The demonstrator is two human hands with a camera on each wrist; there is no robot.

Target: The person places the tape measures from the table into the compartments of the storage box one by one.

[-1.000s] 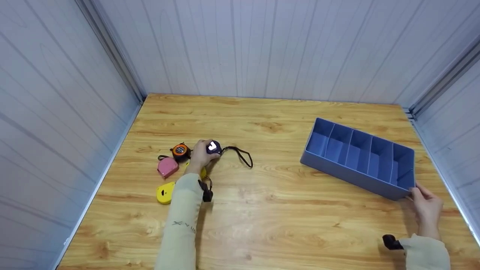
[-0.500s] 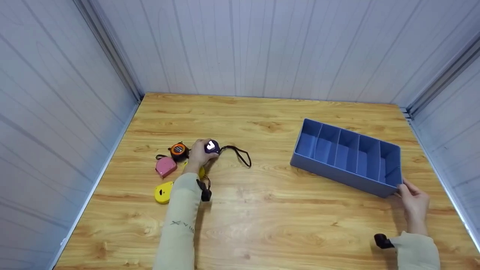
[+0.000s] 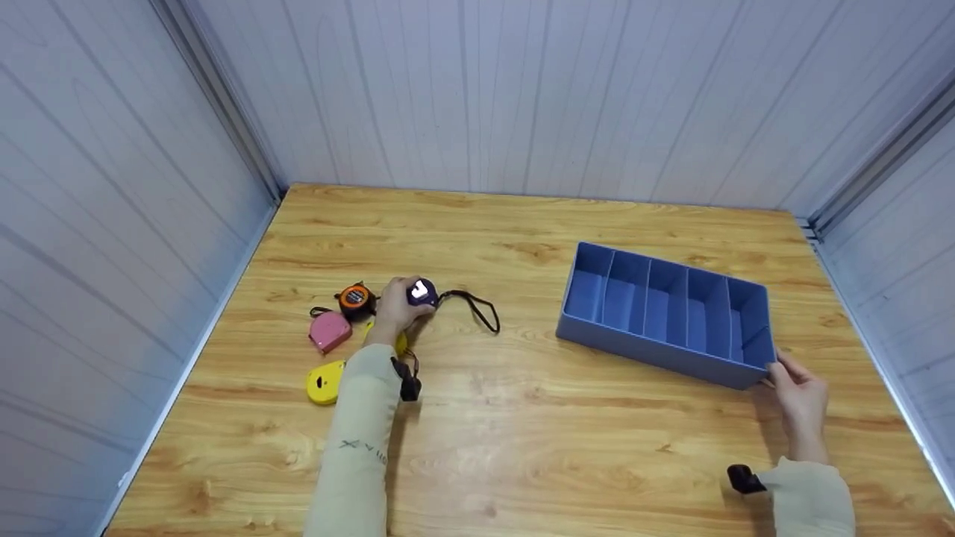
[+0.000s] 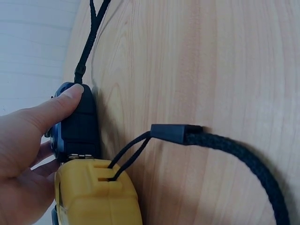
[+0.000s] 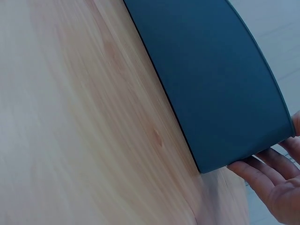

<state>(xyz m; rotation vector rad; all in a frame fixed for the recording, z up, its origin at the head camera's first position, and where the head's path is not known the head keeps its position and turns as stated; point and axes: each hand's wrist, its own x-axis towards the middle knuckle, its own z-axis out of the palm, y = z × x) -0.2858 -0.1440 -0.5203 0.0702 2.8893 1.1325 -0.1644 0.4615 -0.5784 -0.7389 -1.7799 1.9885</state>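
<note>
A dark tape measure (image 3: 422,293) with a black wrist strap lies at the fingers of the left hand (image 3: 395,308); in the left wrist view the thumb and fingers pinch its dark case (image 4: 79,124). Right beside it in that view is a yellow tape measure (image 4: 101,194) with a black cord, partly hidden under the arm in the head view. The right hand (image 3: 801,395) holds the near right corner of a blue bin (image 3: 656,352) with five compartments, all empty. In the right wrist view, fingers of the right hand (image 5: 274,180) touch the bin's end wall.
Left of the left hand lie an orange and black tape measure (image 3: 357,300), a pink one (image 3: 330,331) and another yellow one (image 3: 324,383), partly behind the sleeve. Pale panel walls (image 3: 492,97) stand at the back and both sides of the wooden table (image 3: 522,432).
The blue bin and the right hand have moved leftward across the table. The left hand has stayed in place with its grip on the dark tape measure.
</note>
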